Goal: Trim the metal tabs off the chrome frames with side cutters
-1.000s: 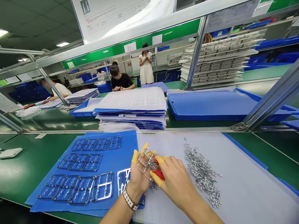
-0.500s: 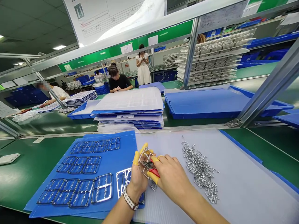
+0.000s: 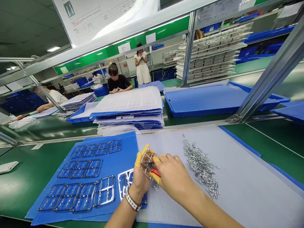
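My left hand, with yellow finger cots on and a bracelet at the wrist, is closed on a small shiny metal frame. Red-handled pliers are gripped in my right hand, which also wears yellow finger cots. The jaws of the pliers lie against the frame; exactly what they pinch is too small to tell. A few loose chain pieces lie below my hands. Several similar metal frames with little chains across them rest in rows on a blue sheet to the left.
Right of my hands, a heap of small silvery chain pieces lies on a translucent sheet. Behind stand a stack of sheets, a blue tray and a metal post. Co-workers sit and stand farther back.
The camera view has shifted slightly. Both hands keep the same hold on the frame and the pliers, with the pliers' jaws still at the frame.
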Demonstrator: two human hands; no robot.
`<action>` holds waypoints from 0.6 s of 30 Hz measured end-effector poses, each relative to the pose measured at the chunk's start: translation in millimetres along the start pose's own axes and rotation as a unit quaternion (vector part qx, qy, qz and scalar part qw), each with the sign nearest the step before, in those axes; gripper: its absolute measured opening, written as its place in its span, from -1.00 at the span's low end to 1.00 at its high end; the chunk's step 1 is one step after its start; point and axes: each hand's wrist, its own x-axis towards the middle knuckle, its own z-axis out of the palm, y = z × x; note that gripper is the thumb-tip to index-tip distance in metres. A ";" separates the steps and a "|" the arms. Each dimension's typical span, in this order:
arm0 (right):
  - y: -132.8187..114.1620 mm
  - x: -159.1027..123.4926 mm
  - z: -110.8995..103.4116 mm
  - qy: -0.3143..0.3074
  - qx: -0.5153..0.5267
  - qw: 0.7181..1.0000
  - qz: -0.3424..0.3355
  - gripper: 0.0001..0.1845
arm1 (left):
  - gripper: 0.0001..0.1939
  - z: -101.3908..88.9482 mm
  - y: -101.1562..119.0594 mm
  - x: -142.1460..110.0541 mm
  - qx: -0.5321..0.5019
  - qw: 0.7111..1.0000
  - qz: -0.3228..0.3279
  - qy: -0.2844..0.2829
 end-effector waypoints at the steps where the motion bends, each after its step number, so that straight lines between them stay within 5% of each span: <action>1: 0.5 0.7 -1.3 -0.007 0.005 1.000 -0.002 -0.78 | -0.50 0.4 0.1 -0.3 0.001 1.000 0.001 0.000; 12: 0.9 -0.7 1.3 -0.011 -0.019 0.999 -0.026 -0.80 | -0.52 4.7 3.0 -2.1 0.009 1.000 -0.005 0.004; 18: 22.5 -4.2 0.1 0.049 -0.044 0.998 0.025 -0.71 | -0.50 13.6 8.4 -8.1 -0.038 0.997 -0.067 0.007</action>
